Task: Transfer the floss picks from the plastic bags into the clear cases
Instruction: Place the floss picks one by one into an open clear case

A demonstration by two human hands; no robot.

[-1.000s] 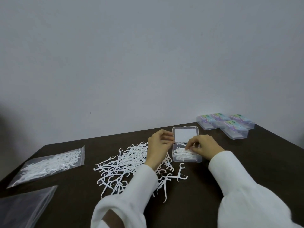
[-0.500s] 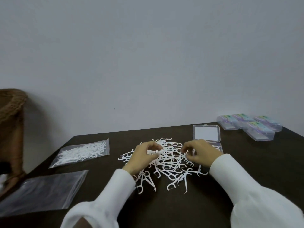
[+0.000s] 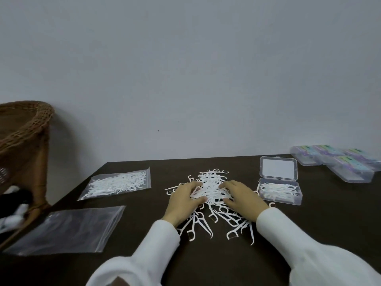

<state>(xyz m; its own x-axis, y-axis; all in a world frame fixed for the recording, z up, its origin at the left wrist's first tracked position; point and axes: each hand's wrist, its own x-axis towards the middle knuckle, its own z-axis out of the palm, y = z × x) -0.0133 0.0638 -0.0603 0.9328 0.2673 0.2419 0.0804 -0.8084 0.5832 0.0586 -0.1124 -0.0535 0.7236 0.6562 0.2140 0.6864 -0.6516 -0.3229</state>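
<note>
A loose pile of white floss picks point(image 3: 213, 183) lies on the dark table point(image 3: 321, 230), centre. My left hand point(image 3: 182, 202) and my right hand point(image 3: 242, 202) sit on either side of the pile, each with thumb and fingers curled round a bunch of picks between them. To the right, apart from my right hand, an open clear case point(image 3: 298, 201) holds picks laid flat, its lid point(image 3: 278, 168) folded back behind it. A plastic bag full of picks point(image 3: 117, 184) lies at the left.
An empty flat plastic bag point(image 3: 68, 230) lies near the table's left front corner. Several closed cases with coloured labels point(image 3: 334, 162) stand at the back right. A wicker chair point(image 3: 24, 131) stands left of the table; a wall runs behind.
Both hands left the open case and moved left onto the loose pile, closing in on a bunch of picks. The view swung left, bringing the wicker chair in.
</note>
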